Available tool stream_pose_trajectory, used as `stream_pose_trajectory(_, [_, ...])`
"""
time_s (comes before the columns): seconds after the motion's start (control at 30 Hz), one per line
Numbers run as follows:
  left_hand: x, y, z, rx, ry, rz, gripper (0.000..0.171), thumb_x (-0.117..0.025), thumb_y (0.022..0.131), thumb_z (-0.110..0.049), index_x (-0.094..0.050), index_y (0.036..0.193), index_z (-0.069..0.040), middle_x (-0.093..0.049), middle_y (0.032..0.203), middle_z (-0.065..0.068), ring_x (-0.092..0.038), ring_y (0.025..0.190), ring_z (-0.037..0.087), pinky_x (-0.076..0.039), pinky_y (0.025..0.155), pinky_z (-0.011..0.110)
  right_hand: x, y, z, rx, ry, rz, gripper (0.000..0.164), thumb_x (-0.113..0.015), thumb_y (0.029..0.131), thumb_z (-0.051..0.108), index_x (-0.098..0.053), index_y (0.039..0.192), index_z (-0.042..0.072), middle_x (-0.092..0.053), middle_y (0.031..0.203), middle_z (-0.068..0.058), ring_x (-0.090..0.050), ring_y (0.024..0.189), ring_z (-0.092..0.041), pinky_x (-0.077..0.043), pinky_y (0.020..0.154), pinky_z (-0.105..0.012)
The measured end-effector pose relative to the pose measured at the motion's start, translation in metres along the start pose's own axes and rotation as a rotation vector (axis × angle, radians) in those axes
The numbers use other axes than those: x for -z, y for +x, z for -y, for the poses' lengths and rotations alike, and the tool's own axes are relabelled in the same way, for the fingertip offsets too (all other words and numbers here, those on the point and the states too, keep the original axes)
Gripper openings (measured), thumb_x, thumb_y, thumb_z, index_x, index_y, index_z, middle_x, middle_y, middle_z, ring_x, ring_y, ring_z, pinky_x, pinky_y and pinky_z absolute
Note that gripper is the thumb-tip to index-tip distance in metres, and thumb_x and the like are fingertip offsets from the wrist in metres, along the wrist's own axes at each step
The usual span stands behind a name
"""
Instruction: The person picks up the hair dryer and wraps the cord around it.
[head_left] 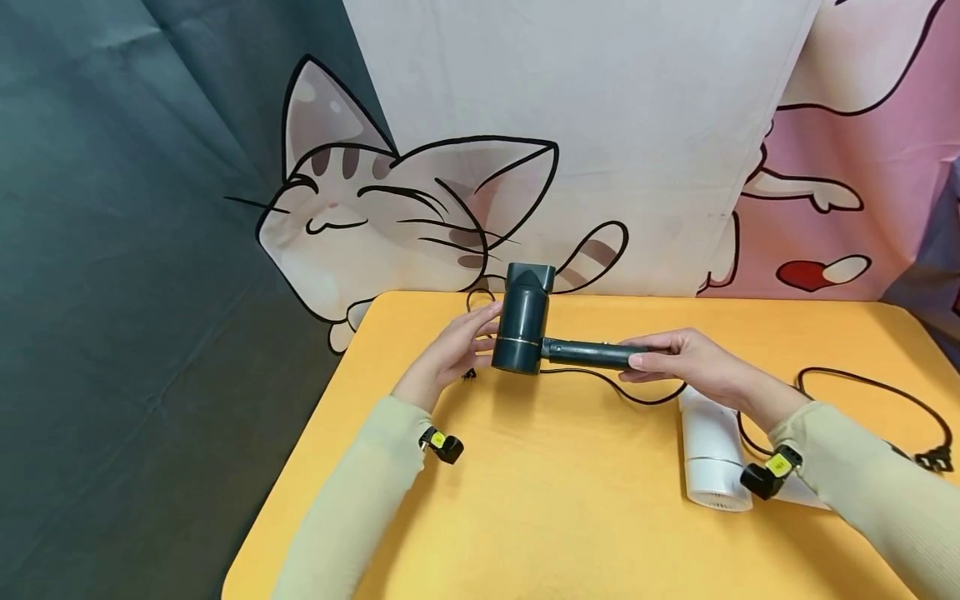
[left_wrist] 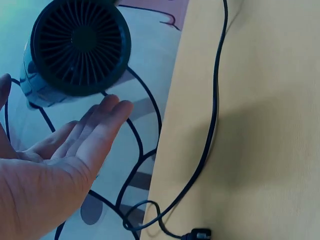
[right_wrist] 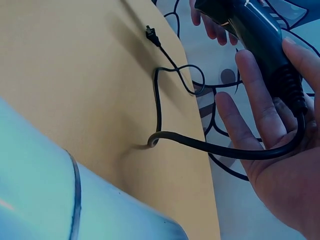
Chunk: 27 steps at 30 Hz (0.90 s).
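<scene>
A dark green hair dryer (head_left: 521, 321) is held up above the yellow table, its barrel tilted and its handle (head_left: 588, 353) pointing right. My right hand (head_left: 693, 362) holds the handle's end between thumb and fingers. In the right wrist view, the black cord (right_wrist: 225, 149) leaves the handle across that palm. Beside the barrel is my left hand (head_left: 448, 354), fingers extended. The left wrist view has the round intake grille (left_wrist: 84, 45) facing the camera, just above those straight fingers; whether they touch the barrel I cannot tell.
A white hair dryer (head_left: 716, 467) lies on the table (head_left: 570, 517) below my right forearm. Its black cord and plug (head_left: 933, 458) are at the right. The dark dryer's plug (right_wrist: 152, 36) rests on the table. A cat-printed curtain (head_left: 600, 100) hangs behind.
</scene>
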<state>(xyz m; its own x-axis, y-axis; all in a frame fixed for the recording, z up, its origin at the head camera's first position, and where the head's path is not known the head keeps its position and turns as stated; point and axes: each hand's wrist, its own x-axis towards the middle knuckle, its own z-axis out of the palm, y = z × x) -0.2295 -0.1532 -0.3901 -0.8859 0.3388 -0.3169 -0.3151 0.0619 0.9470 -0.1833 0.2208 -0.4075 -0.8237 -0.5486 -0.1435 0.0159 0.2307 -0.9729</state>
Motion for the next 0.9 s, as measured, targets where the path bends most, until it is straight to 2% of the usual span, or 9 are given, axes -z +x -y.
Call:
stream_pose_trajectory(0.13, [-0.005,0.002,0.000,0.013,-0.078,0.063,0.068,-0.051,0.108,-0.054,-0.042,0.160,-0.011,-0.058,0.145,0.022,-0.067,0.115,0.030,-0.061,0.093,0.041,0.000,0.000,-0.001,0.008,-0.001,0.013,0.047,-0.063,0.109,0.018,-0.057,0.147,-0.009,-0.079,0.122,-0.010,-0.076,0.114,-0.025,-0.047,0.101,-0.015])
stream_pose_trajectory(0.23, [-0.006,0.003,0.000,0.015,-0.130,0.125,0.071,-0.045,0.108,-0.054,-0.040,0.159,-0.006,-0.061,0.136,0.020,-0.069,0.105,0.026,-0.062,0.082,0.036,-0.001,0.000,-0.002,0.009,-0.011,0.019,0.046,-0.063,0.109,0.018,-0.058,0.147,-0.009,-0.078,0.122,-0.011,-0.076,0.113,-0.025,-0.045,0.102,-0.015])
stream_pose_trajectory(0.37, [-0.007,0.002,0.001,0.007,-0.149,0.177,0.073,-0.043,0.107,-0.055,-0.040,0.157,-0.002,-0.064,0.124,0.014,-0.069,0.102,0.024,-0.062,0.080,0.036,0.000,0.001,-0.003,0.016,0.001,0.026,0.046,-0.062,0.109,0.016,-0.057,0.146,-0.011,-0.079,0.121,-0.010,-0.077,0.112,-0.023,-0.048,0.102,-0.016])
stream_pose_trajectory(0.47, [-0.008,0.000,0.002,0.006,-0.158,0.200,0.073,-0.044,0.106,-0.055,-0.041,0.156,-0.001,-0.065,0.121,0.012,-0.069,0.102,0.024,-0.061,0.081,0.036,0.002,0.001,-0.005,0.021,0.019,0.026,0.045,-0.062,0.110,0.014,-0.057,0.146,-0.012,-0.078,0.123,-0.014,-0.077,0.110,-0.022,-0.050,0.101,-0.017])
stream_pose_trajectory(0.6, [-0.010,-0.002,0.002,0.013,-0.168,0.206,0.068,-0.046,0.107,-0.051,-0.042,0.155,-0.003,-0.067,0.118,0.010,-0.070,0.101,0.023,-0.061,0.082,0.036,0.004,0.001,-0.007,0.016,0.019,0.023,0.044,-0.061,0.110,0.014,-0.058,0.145,-0.012,-0.077,0.123,-0.016,-0.077,0.109,-0.022,-0.050,0.101,-0.017])
stream_pose_trajectory(0.73, [-0.011,-0.002,0.004,0.015,-0.132,0.177,0.060,-0.051,0.109,-0.040,-0.046,0.153,-0.001,-0.071,0.115,0.011,-0.073,0.095,0.020,-0.063,0.079,0.034,0.005,0.000,-0.008,0.001,0.004,0.032,0.045,-0.061,0.110,0.015,-0.057,0.146,-0.012,-0.080,0.118,-0.009,-0.077,0.109,-0.022,-0.049,0.101,-0.016])
stream_pose_trajectory(0.9, [-0.014,-0.003,0.006,0.010,-0.073,0.140,0.059,-0.060,0.107,-0.028,-0.043,0.157,0.000,-0.071,0.124,0.016,-0.074,0.098,0.021,-0.065,0.080,0.034,0.006,0.002,-0.008,0.001,-0.002,0.042,0.045,-0.061,0.110,0.017,-0.057,0.146,-0.011,-0.080,0.116,-0.007,-0.077,0.108,-0.022,-0.051,0.100,-0.018])
